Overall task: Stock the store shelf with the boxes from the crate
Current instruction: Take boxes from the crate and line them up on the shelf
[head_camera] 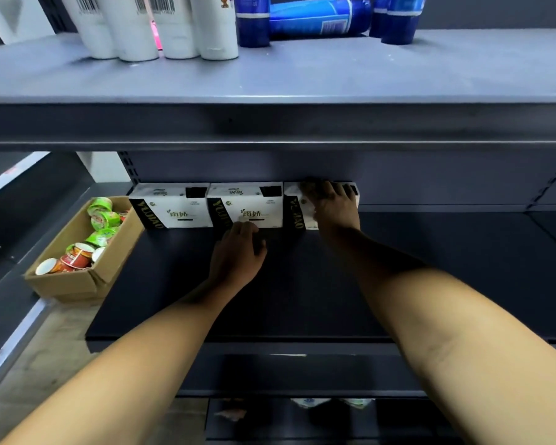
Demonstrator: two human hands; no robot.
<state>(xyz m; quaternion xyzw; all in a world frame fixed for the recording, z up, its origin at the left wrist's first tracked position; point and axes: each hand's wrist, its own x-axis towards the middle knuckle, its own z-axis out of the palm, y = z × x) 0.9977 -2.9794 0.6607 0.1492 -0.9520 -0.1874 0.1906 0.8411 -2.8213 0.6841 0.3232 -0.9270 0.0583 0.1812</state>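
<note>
Three white-and-black boxes stand in a row at the back of the dark middle shelf [430,271]: the left box [170,205], the middle box [246,203] and the right box [294,210]. My right hand [333,203] lies over the top and front of the right box, fingers curled round its upper edge. My left hand [238,252] rests on the shelf just in front of the middle box, fingers loosely bent and touching its lower front. The crate is not in view.
A cardboard tray [81,281] of green and red cups sits at the shelf's left end. On the upper shelf [302,75] stand white bottles [161,27] and blue tubes [315,17]. Bare shelf stretches to the right of the boxes.
</note>
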